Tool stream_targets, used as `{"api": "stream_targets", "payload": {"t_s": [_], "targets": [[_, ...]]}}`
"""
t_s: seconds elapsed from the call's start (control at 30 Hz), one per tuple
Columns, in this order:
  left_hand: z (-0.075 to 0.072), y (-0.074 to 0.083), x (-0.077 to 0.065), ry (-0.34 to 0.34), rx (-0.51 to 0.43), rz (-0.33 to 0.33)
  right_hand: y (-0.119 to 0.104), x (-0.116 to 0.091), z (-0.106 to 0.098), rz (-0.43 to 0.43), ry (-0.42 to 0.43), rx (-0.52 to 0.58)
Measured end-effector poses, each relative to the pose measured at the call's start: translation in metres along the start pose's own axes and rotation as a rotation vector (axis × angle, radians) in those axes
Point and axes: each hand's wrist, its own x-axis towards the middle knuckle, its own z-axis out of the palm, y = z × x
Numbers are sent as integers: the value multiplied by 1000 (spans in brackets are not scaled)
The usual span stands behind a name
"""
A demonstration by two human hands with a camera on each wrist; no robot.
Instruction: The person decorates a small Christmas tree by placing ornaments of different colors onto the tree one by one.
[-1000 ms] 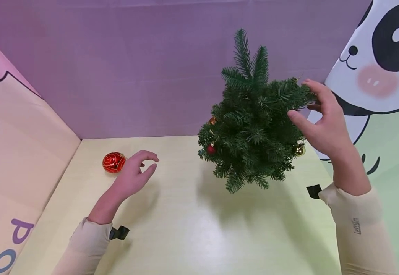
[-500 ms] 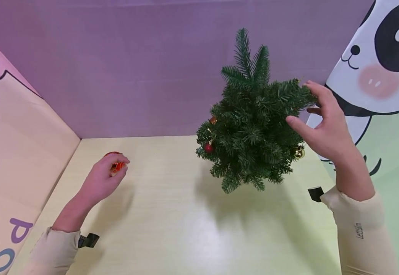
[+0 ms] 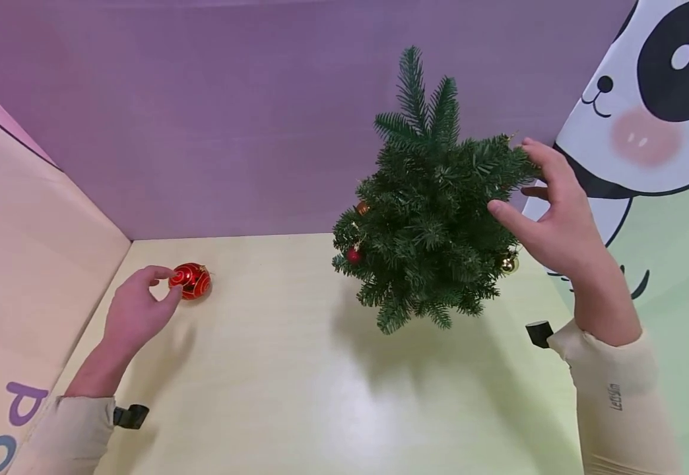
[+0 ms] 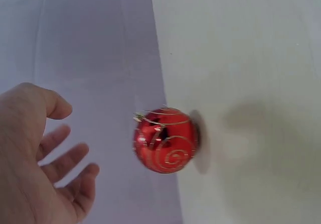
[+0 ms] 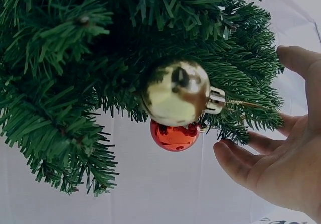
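A shiny red bauble [image 3: 195, 281] with gold glitter swirls rests on the table at the left. Just left of it hovers my left hand [image 3: 135, 311], its fingers loosely bent with nothing between them; the left wrist view shows a gap between this hand [image 4: 35, 169] and the bauble [image 4: 165, 141]. My right hand [image 3: 564, 221] lies at the right side of a small artificial Christmas tree [image 3: 427, 224], fingers spread beside a branch. Whether its fingertips touch the needles I cannot tell. In the right wrist view, a gold bauble [image 5: 175, 93] and a red bauble [image 5: 175, 137] hang near that hand.
The pale table [image 3: 261, 369] meets a purple backdrop [image 3: 231, 119] behind. A cream panel [image 3: 30, 231] stands on the left and a panda-print panel [image 3: 647, 142] on the right. Small baubles hang on the tree, including a red one [image 3: 353, 255] at its left.
My left hand has moved left across the red bauble, which it partly covered half a second ago, and is now on its left side. The right hand stays by the tree.
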Motion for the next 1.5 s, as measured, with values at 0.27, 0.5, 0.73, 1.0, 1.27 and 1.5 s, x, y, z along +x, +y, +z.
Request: {"api": "stream_targets", "payload": {"t_s": [0.27, 0.5, 0.73, 1.0, 1.27, 1.5], "targets": [[20, -18, 4, -24, 40, -137, 0, 0, 0, -19, 3, 14], [37, -32, 6, -87, 54, -222, -1, -2, 0, -16, 11, 28], [51, -35, 10, -82, 58, -337, 0, -7, 5, -7, 22, 47], [60, -29, 15, -46, 32, -411, 0, -5, 6, -21, 34, 79], [63, -33, 20, -85, 7, -464, 0, -4, 5, -10, 28, 87], [66, -36, 22, -97, 24, -466, 1, -5, 4, -7, 35, 107]]}}
